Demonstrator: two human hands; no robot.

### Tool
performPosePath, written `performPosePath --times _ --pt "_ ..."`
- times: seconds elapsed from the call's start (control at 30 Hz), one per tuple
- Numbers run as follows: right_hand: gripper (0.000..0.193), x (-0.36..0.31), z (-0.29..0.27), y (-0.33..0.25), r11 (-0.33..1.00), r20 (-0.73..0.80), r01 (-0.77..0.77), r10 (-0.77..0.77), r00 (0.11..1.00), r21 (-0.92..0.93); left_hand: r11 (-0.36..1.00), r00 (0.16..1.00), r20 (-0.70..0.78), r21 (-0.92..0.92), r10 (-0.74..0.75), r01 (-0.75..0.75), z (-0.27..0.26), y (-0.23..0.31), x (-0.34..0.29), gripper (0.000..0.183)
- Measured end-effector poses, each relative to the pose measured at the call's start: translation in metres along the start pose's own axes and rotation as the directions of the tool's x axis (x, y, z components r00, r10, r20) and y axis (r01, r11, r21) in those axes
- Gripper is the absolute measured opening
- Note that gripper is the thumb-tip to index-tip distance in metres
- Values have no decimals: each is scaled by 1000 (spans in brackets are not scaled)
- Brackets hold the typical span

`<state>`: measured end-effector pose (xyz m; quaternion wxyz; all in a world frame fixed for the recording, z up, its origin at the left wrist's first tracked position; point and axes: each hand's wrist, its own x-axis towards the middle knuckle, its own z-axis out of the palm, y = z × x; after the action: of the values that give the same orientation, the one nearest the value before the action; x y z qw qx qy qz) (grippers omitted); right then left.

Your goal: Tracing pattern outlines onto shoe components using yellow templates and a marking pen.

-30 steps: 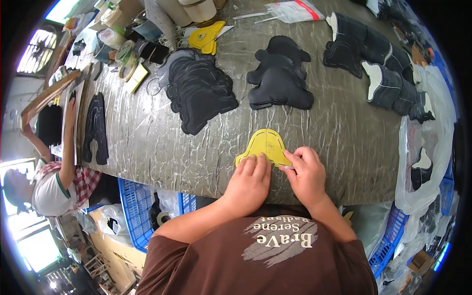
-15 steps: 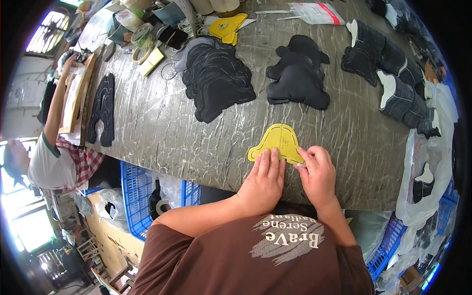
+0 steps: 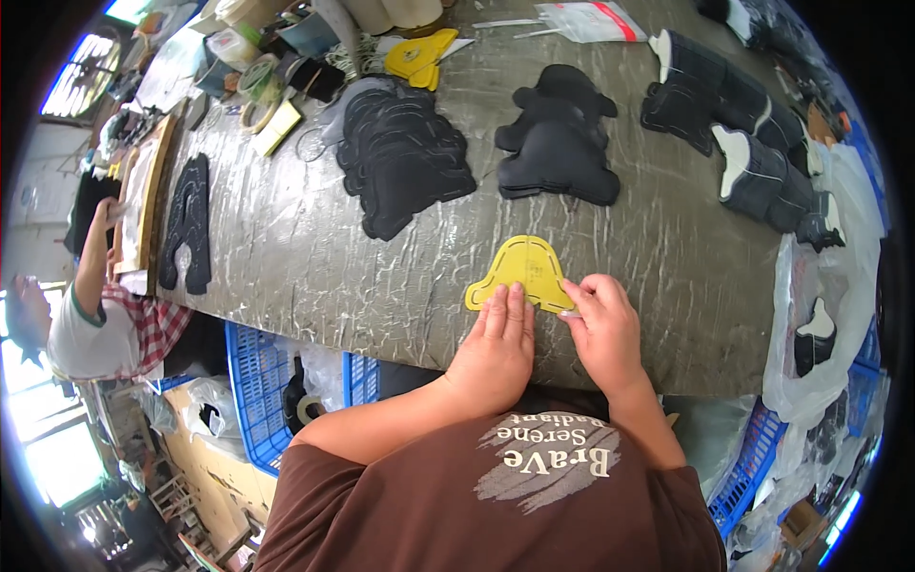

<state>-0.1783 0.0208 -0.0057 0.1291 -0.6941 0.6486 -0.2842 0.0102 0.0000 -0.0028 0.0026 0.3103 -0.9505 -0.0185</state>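
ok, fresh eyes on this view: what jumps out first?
The bright yellow bell-shaped piece near the table's close edge, with the left hand's fingers on its lower edge and the right hand at its lower right corner. Then the two black stacks beyond it, the left one fanned out, the right one neater.

Right fingers (image 3: 585, 298) apparently part-hide yellow template (image 3: 522, 268).

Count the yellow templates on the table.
2 visible: the near template, touched by the left hand and right hand; the far template, near the picture's top, left of centre, possibly hiding more.
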Motion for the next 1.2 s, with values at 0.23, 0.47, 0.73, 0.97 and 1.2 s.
performPosePath --times 0.23,0.47,0.73,0.97,1.2 --pt "40 -1 -3 3 995 42 -19 15 999 96 1000 1000 -3 -7 16 -16 1 -4 0 54" --pt "38 -1 -3 5 998 43 6 -9 999 63 997 1000 -11 -78 -22 21 -1 -3 -1 53" --pt "39 -1 -2 4 998 28 21 -23 999 65 996 1000 8 -84 -30 31 -3 -3 -2 53" --pt "38 -1 -2 5 998 35 16 -19 999 68 996 999 18 -85 -29 31 -3 -3 0 52" --pt "39 0 0 5 997 30 20 -22 999 68 1000 1000 22 -20 1 0 -1 -2 0 60"
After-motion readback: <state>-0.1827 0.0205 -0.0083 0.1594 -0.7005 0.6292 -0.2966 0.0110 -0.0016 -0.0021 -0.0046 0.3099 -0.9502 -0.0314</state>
